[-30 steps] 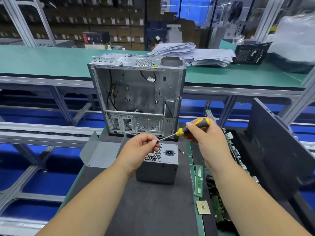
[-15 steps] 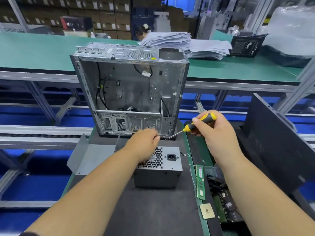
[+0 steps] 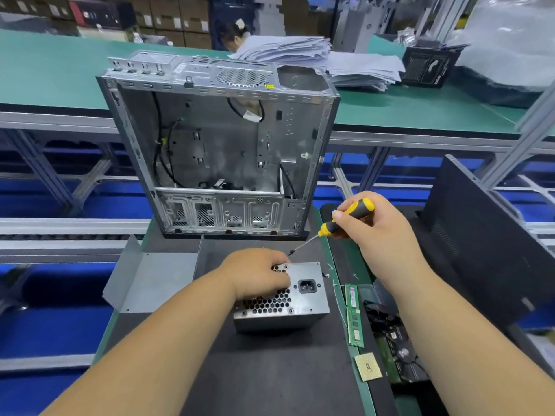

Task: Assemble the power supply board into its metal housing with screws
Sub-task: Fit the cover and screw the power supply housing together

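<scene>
A grey metal power supply box [image 3: 303, 304] lies on the dark mat, its honeycomb grille and power socket facing up. My left hand [image 3: 258, 273] rests on the grille at the box's far left corner, fingers curled down onto it. My right hand [image 3: 375, 229] grips a yellow-and-black screwdriver [image 3: 345, 219]; its tip points down-left and ends just above the box's far edge, close to my left fingers. Behind the box stands an open silver computer case [image 3: 216, 145], upright, with cables inside. A small screw [image 3: 326, 275] lies right of the box.
A bent grey metal cover plate [image 3: 150, 283] lies left of the box. A green memory stick [image 3: 354, 313], a chip [image 3: 368, 367] and a circuit board [image 3: 393, 349] lie to the right. A dark side panel [image 3: 486, 244] leans at far right. Paper stacks [image 3: 300, 52] sit on the green bench behind.
My left hand has dropped from near the screwdriver tip onto the grille of the power supply box. The screwdriver tip has come down towards the box's far edge. My view has moved closer.
</scene>
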